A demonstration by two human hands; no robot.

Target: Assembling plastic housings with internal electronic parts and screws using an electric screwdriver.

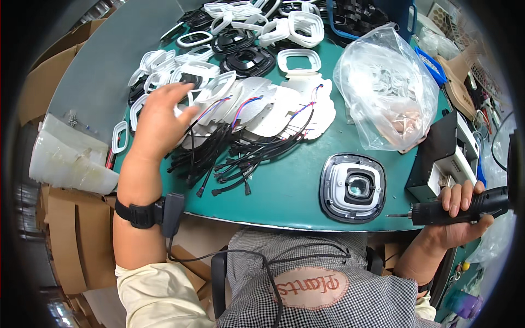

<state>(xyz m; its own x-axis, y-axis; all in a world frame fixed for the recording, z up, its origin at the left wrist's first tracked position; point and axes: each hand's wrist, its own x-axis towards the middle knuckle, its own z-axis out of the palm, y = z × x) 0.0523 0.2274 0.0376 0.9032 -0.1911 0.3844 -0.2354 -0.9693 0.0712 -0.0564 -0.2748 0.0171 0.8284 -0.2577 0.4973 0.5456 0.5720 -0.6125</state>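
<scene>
My left hand point(161, 117) reaches over the left part of the green worktable, its thumb apart from its stretched fingers. The fingertips are at a small dark piece point(191, 81) among white rounded frames point(197, 71); whether they touch it I cannot tell. Beside this hand lie flat white plates point(257, 112) with black cables point(216, 156) and red and blue wires. My right hand point(459, 199) grips a black electric screwdriver point(465, 210), its bit pointing left. Left of the bit, a square black-and-white housing point(355, 187) with a round clear centre lies near the table's front edge.
A clear plastic bag point(385, 90) of white parts stands right of the plates. A black-and-white box point(445, 158) is at the right edge. Black housings point(247, 60) and a blue bin point(402, 22) are at the back. Cardboard point(71, 235) stands to the left.
</scene>
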